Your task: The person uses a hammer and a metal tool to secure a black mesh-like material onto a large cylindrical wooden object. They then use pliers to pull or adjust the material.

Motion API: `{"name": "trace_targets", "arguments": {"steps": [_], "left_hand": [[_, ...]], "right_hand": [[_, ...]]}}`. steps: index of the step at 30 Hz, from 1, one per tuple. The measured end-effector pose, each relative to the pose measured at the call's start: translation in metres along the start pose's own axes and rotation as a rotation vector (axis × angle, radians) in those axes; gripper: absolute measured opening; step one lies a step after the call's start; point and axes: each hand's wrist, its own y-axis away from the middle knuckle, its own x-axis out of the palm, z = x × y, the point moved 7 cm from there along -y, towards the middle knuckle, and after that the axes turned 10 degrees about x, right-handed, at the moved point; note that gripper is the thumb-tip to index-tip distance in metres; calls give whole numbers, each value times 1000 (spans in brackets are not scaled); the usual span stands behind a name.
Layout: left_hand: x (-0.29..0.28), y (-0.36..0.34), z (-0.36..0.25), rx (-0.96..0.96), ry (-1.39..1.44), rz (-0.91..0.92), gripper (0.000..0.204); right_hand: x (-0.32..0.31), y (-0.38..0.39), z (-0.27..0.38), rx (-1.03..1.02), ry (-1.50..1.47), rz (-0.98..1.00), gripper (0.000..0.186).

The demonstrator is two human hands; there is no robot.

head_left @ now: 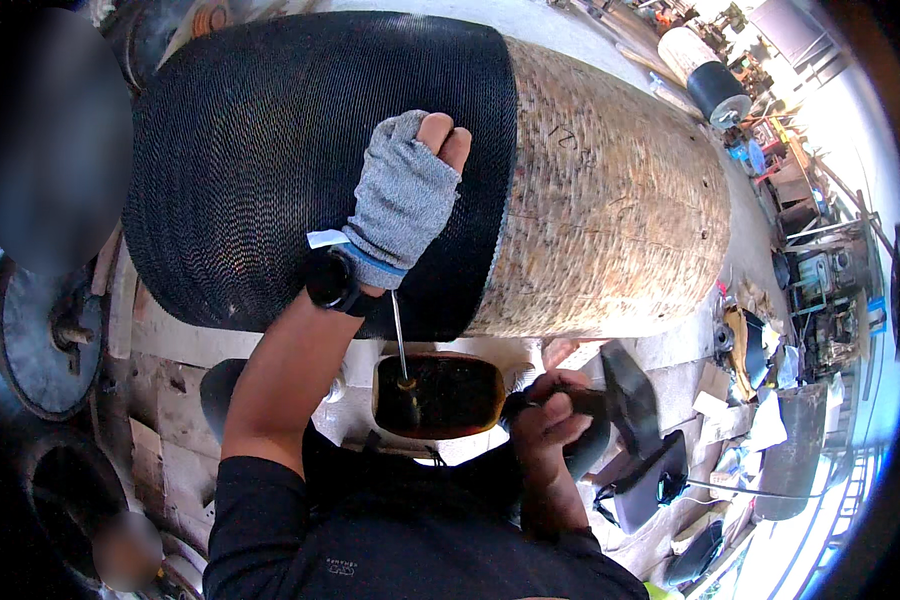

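Note:
My left hand (405, 185), in a grey fingerless glove, is closed in a fist over the black ribbed covering (270, 150) of a large drum. Its grip is hidden, so I cannot make out what it holds. Below the wrist a thin metal rod (399, 335) runs down to a brass-coloured fitting inside a tub (498, 400) with dark contents. I cannot tell whether the rod's upper end touches the hand. To the right of the tub, my right hand (552, 415) is wrapped round the handle of a hammer (630, 400) with a long dark head.
The drum's right part is a bare, rough tan surface (610, 200). Dark round metal parts (45, 340) stand at the left. A black angular object (650, 485) lies right of my right arm. Farther right are a cylinder (795, 450), papers and clutter; a smaller roller (705, 75) lies beyond.

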Motion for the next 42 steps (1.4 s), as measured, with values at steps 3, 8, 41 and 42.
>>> {"name": "trace_targets", "arguments": {"steps": [3,8,41,42], "left_hand": [[5,1,0,2,-20,32,26],[3,-1,4,10,-1,31,35],[0,-19,2,-4,-19,40,27],[4,-17,7,-21,-51,115,39]], "right_hand": [[35,1,-41,393,212,342,16],[11,20,-42,238,-148,189,20],[31,-18,-22,157,24,223,16],[45,-26,-25,211,143,306,15]]}}
